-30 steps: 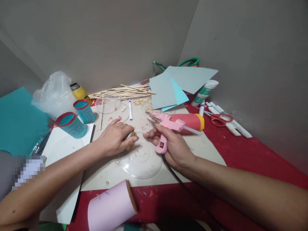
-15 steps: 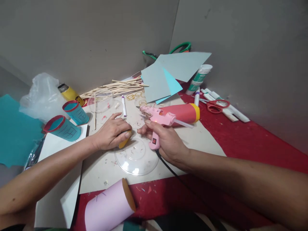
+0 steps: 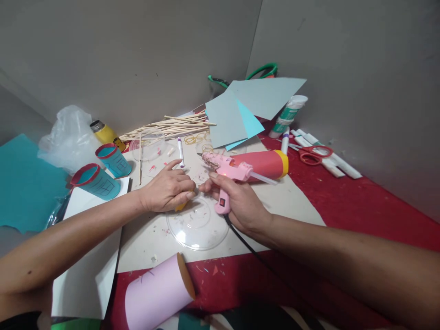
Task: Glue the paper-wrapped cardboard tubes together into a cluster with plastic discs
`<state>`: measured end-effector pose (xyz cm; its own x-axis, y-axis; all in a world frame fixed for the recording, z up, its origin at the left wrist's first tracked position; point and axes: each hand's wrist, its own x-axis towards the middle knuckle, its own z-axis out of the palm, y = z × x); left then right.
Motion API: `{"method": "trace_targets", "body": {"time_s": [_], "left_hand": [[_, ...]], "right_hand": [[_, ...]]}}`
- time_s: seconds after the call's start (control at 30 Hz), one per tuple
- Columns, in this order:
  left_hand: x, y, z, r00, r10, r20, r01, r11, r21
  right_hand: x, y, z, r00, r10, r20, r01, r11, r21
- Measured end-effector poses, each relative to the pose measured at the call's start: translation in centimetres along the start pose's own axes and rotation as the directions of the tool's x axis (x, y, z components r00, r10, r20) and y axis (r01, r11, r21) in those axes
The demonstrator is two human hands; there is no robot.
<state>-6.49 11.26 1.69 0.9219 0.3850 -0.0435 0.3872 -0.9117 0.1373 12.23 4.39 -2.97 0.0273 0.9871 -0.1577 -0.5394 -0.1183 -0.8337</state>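
Note:
My right hand (image 3: 242, 201) is wrapped round the grip of a pink hot glue gun (image 3: 231, 170). The gun's nozzle points left, and a clear glue stick (image 3: 264, 178) pokes out of its back. My left hand (image 3: 171, 187) curls over a small yellow piece (image 3: 180, 206), mostly hidden under the fingers; its index finger reaches forward. Beneath the hands lies a clear round plastic lid (image 3: 195, 238). Behind the glue gun rests a red tube (image 3: 267, 164) with a yellow rim. A lilac tube (image 3: 156, 293) lies nearest to me.
Two teal cups (image 3: 99, 185) with red rims stand at left, by a yellow bottle (image 3: 105, 134) and a plastic bag (image 3: 70, 137). Thin wooden sticks (image 3: 172, 126), grey card sheets (image 3: 225, 119), red-handled scissors (image 3: 314, 155) and white markers (image 3: 338, 162) lie farther back. A black cord (image 3: 245, 245) trails toward me.
My left hand has shifted right with the yellow piece, closer to my right hand. The glue gun stays almost where it was. The whole view has shifted slightly.

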Motion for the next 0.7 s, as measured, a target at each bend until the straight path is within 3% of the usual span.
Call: {"method": "trace_targets", "body": {"time_s": [0.13,0.3,0.4,0.47,0.53,0.57,0.63,0.7], "left_hand": [[0.1,0.3,-0.6,1.0,0.004,0.006,-0.004,0.999,-0.045],[0.0,1.1,-1.7,0.999,0.033,0.009,-0.033,0.999,0.037],[-0.6,1.4,-2.6,0.998,0.004,-0.068,-0.001,0.999,0.04],[-1.5,1.8,-3.2,0.983,-0.038,-0.179,0.044,0.998,0.032],[-2.9,2.3,-3.5,0.936,-0.082,-0.344,0.089,0.996,0.004],[-3.7,2.7,-3.4,0.891,-0.113,-0.44,0.112,0.993,-0.028],[-5.4,3.5,-2.7,0.771,-0.221,-0.597,0.169,0.975,-0.142],[-7.1,4.3,-1.5,0.631,-0.382,-0.675,0.245,0.924,-0.294]], "right_hand": [[0.0,0.0,0.0,1.0,0.002,-0.006,-0.002,1.0,0.006],[0.0,0.0,0.0,1.0,0.011,0.001,-0.011,1.0,0.018],[0.0,0.0,0.0,1.0,0.015,0.001,-0.015,0.999,0.031],[0.0,0.0,0.0,1.0,0.019,0.0,-0.019,0.999,0.035],[0.0,0.0,0.0,1.0,0.024,-0.002,-0.024,0.999,0.035],[0.0,0.0,0.0,1.0,0.027,-0.003,-0.027,0.999,0.034],[0.0,0.0,0.0,0.999,0.031,-0.005,-0.031,0.999,0.028],[0.0,0.0,-0.1,0.999,0.032,-0.004,-0.032,0.999,0.02]]}}
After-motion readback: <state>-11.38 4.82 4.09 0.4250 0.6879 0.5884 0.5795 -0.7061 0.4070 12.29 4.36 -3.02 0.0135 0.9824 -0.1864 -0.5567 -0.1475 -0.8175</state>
